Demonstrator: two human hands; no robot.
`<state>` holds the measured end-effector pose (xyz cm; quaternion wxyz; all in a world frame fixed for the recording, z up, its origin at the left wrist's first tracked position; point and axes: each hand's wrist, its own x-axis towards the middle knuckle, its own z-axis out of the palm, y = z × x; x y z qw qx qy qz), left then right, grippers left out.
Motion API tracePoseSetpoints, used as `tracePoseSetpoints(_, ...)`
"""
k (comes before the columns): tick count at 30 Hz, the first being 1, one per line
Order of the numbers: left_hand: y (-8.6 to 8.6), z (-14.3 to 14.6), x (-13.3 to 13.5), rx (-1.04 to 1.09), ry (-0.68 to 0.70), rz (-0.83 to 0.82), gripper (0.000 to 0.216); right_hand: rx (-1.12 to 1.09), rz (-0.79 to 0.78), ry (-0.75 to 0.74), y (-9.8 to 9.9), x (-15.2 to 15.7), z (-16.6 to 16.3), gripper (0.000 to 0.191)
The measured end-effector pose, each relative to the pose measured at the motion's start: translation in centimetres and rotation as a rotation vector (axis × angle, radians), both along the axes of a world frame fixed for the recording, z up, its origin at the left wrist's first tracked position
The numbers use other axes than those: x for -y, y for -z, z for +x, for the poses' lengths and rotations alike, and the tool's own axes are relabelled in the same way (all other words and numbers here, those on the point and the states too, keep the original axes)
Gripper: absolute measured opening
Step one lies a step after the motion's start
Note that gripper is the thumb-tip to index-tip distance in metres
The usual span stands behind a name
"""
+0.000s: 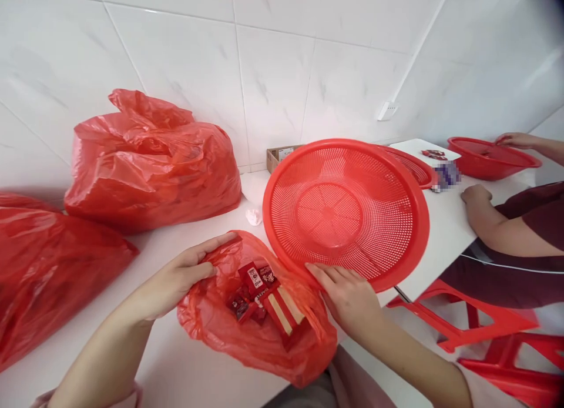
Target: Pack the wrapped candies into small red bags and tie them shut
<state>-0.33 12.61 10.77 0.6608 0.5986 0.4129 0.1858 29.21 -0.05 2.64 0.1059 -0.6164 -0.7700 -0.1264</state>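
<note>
View from above my two hands at a white table [185,373], with the small red plastic bag [259,331] taken as the landmark for all positions. The bag lies open-mouthed on the table just in front of me, and inside it lie several small red packets [253,290] and a flat red-and-cream box [282,311]. My left hand [176,281] lies on the bag's left rim; the fingers are curled over the plastic edge with the thumb beneath, pinching it so that the mouth is held open. My right hand [348,296] lies at the bag's right side, fingers extended and spread, their tips closing on the lower rim of a large round red perforated basket [346,211], which stands tilted with its hollow facing me and its lower edge touching the bag's upper right margin. Behind the bag and to its left sits a large full red bag [150,161] against the tiled wall [282,55]; further left, at the frame edge, lies another bulging red bag [48,273]. Behind the basket a small cardboard box [279,155] stands at the wall. Well to the right of the bag, another person's forearm and closed hand [476,193] rest on the table, and their other hand [515,140] touches the rim of a red basin [489,158]. Red stools [484,325] stand below the table edge, right of the bag.
</note>
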Motion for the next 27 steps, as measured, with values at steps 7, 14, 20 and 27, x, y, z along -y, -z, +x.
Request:
tracePoseSetpoints(7, -0.4, 0.2, 0.3, -0.037, -0.002, 0.061, 0.052, -0.095, -0.063, 0.048, -3.0, -1.8, 1.6, 0.044)
tracePoseSetpoints(14, -0.3, -0.6, 0.0, -0.165, 0.072, 0.302, 0.061, -0.513, 0.140, -0.228, -6.0, -0.9, -0.3, 0.030)
tracePoseSetpoints(20, -0.9, -2.3, 3.9, -0.684, -0.002, 0.815, 0.086, -0.664, 0.022, -0.362, -5.5, 3.9, -4.5, 0.058)
tracePoseSetpoints(27, -1.0, -5.2, 8.3, -0.934, -0.097, 0.750, 0.077, -0.903, -0.096, -0.168, -3.5, 2.2, -2.2, 0.031)
